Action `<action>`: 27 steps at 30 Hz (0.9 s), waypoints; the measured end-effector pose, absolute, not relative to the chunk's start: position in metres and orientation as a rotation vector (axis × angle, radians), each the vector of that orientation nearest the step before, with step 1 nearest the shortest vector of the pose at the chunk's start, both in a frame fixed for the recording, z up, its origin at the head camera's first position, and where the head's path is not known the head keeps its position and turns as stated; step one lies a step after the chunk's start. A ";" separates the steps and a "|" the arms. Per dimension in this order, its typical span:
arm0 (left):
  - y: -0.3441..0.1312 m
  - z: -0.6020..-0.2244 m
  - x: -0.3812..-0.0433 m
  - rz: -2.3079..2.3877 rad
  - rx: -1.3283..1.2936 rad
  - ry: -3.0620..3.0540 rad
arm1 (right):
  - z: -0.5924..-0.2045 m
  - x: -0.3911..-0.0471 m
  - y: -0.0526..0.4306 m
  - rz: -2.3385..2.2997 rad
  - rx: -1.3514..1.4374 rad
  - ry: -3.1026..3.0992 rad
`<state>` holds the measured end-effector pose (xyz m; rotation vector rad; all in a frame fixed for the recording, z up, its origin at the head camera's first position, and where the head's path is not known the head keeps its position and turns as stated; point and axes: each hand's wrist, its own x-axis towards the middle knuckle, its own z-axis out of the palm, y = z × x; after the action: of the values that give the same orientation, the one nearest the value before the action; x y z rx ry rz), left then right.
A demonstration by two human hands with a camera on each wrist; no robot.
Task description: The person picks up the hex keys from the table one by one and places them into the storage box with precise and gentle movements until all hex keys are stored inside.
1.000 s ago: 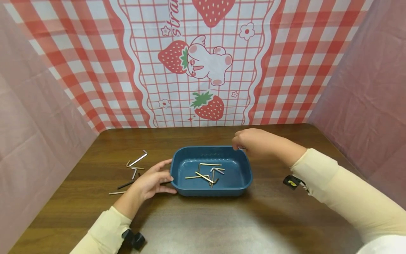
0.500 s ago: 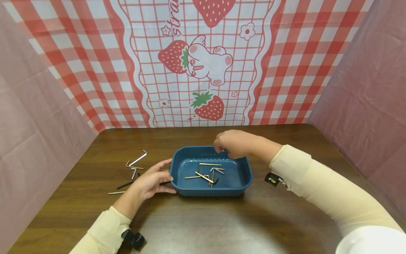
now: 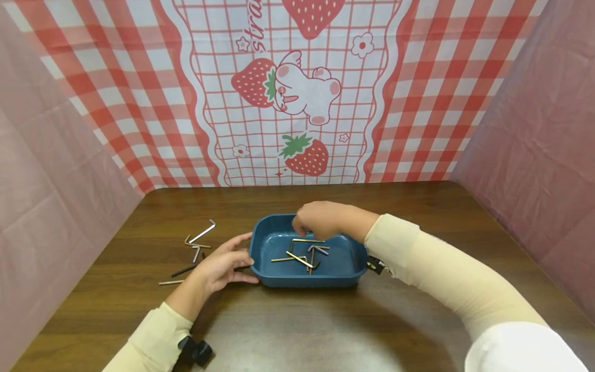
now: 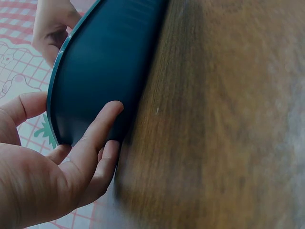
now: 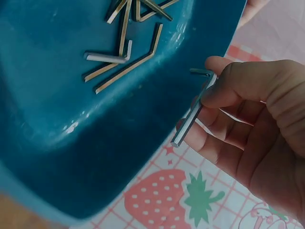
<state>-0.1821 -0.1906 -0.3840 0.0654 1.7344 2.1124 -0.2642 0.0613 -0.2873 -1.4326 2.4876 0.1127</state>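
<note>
A silver hex key (image 5: 194, 109) is pinched between the thumb and fingers of my right hand (image 3: 321, 219), above the far side of a blue plastic bin (image 3: 309, 282). The key's short bent end shows past the thumb in the right wrist view. My left hand (image 3: 228, 263) rests its spread fingers against the bin's left end; in the left wrist view, fingertips (image 4: 114, 107) press on its outer wall. Several brass-coloured hex keys (image 5: 126, 71) and a short silver hex key (image 5: 106, 58) lie crossed on the bin's floor.
Left of the bin, several more hex keys lie loose on the brown wooden table (image 3: 325, 330), among them a silver one (image 3: 203, 232) and a black one (image 3: 183, 270). A strawberry-print cloth (image 3: 297, 119) hangs behind the table, with pink cloth at both sides.
My right hand has moved left and slightly down, from the bin's far right corner to over its far middle, carrying the silver hex key. The left hand and bin stay put.
</note>
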 end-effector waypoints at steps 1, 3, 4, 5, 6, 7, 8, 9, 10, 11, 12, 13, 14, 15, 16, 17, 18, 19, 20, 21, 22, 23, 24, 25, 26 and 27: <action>-0.191 -0.384 -0.182 2.112 0.066 1.733 | -0.288 -0.265 0.059 0.105 -1.424 2.478; -0.191 -0.384 -0.182 2.113 0.069 1.731 | -0.290 -0.267 0.054 0.107 -1.405 2.458; -0.192 -0.384 -0.182 2.113 0.070 1.731 | -0.292 -0.268 0.052 0.121 -1.400 2.450; -0.192 -0.384 -0.182 2.114 0.069 1.730 | -0.293 -0.269 0.050 0.132 -1.392 2.444; -0.192 -0.384 -0.182 2.114 0.069 1.729 | -0.295 -0.271 0.047 0.141 -1.388 2.437; -0.192 -0.384 -0.182 2.115 0.069 1.727 | -0.297 -0.273 0.045 0.152 -1.388 2.430; -0.192 -0.384 -0.182 2.115 0.069 1.727 | -0.299 -0.275 0.043 0.162 -1.387 2.420; -0.192 -0.384 -0.182 2.115 0.066 1.728 | -0.301 -0.277 0.042 0.167 -1.386 2.410; -0.192 -0.384 -0.182 2.115 0.064 1.728 | -0.303 -0.279 0.041 0.168 -1.381 2.402; -0.192 -0.384 -0.182 2.114 0.062 1.728 | -0.304 -0.280 0.039 0.162 -1.372 2.392; -0.192 -0.384 -0.182 2.114 0.060 1.729 | -0.306 -0.282 0.038 0.158 -1.370 2.381; -0.192 -0.384 -0.182 2.113 0.058 1.730 | -0.306 -0.283 0.038 0.153 -1.361 2.372; -0.192 -0.384 -0.182 2.112 0.057 1.731 | -0.307 -0.284 0.037 0.148 -1.354 2.365; -0.192 -0.384 -0.183 2.111 0.055 1.732 | -0.308 -0.285 0.036 0.146 -1.351 2.360; -0.192 -0.384 -0.183 2.110 0.054 1.732 | -0.309 -0.286 0.036 0.146 -1.350 2.357; -0.192 -0.384 -0.183 2.110 0.053 1.732 | -0.310 -0.287 0.035 0.148 -1.351 2.356; -0.192 -0.384 -0.183 2.110 0.053 1.732 | -0.310 -0.288 0.035 0.149 -1.349 2.356; -0.192 -0.384 -0.183 2.108 0.055 1.733 | -0.311 -0.288 0.035 0.149 -1.343 2.354; -0.192 -0.384 -0.183 2.106 0.054 1.734 | -0.312 -0.288 0.034 0.153 -1.336 2.352; -0.192 -0.384 -0.183 2.105 0.054 1.735 | -0.313 -0.288 0.034 0.158 -1.326 2.350; -0.191 -0.384 -0.183 2.104 0.055 1.736 | -0.313 -0.288 0.033 0.167 -1.316 2.348; -0.191 -0.384 -0.183 2.104 0.057 1.737 | -0.313 -0.288 0.033 0.175 -1.304 2.346; -0.191 -0.384 -0.183 2.103 0.057 1.738 | -0.313 -0.288 0.032 0.185 -1.294 2.345; -0.191 -0.384 -0.183 2.103 0.055 1.739 | -0.313 -0.288 0.032 0.197 -1.288 2.344; -0.191 -0.384 -0.183 2.103 0.051 1.739 | -0.313 -0.288 0.031 0.201 -1.281 2.344; -0.191 -0.384 -0.183 2.104 0.049 1.739 | -0.312 -0.288 0.031 0.207 -1.281 2.344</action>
<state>-0.1830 -0.1913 -0.3839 0.0491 1.7394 2.1038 -0.2877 0.0306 -0.3117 -1.2813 2.3445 0.2075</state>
